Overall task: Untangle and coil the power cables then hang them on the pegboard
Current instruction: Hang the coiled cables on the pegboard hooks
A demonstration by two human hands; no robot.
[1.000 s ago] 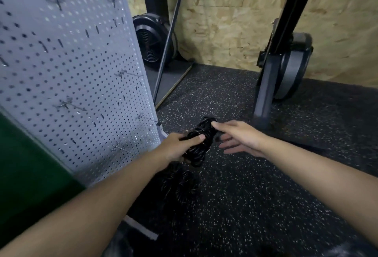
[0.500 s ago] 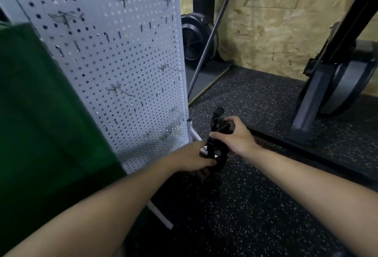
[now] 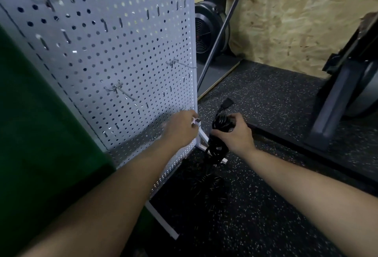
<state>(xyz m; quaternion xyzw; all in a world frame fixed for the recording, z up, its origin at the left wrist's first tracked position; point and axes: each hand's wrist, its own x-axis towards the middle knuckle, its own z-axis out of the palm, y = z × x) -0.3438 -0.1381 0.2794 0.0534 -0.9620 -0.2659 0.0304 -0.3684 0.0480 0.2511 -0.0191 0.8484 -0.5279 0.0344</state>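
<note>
Half a second ago both my hands were on the coiled power cable; now only my right hand grips it, fingers clenched round the bundle just right of the pegboard at its lower right corner. My left hand has let go and moved onto the pegboard's face near that same corner, fingertips pinched on something small and pale at the board's edge; it is too blurred for me to tell what. My view has also drawn closer to the board.

The cable is glossy black, wound in tight loops, with a blocky moulded plug sticking up above my fist and slack loops hanging below it toward the floor. The pegboard is a flat pale grey sheet, punched with even rows of round holes and short slots, standing on a white frame. Thin bent wire hooks jut from its face, all bare. To the board's right the floor is dark rubber speckled with white flecks, and behind it stands a wall of rough chipboard.
</note>
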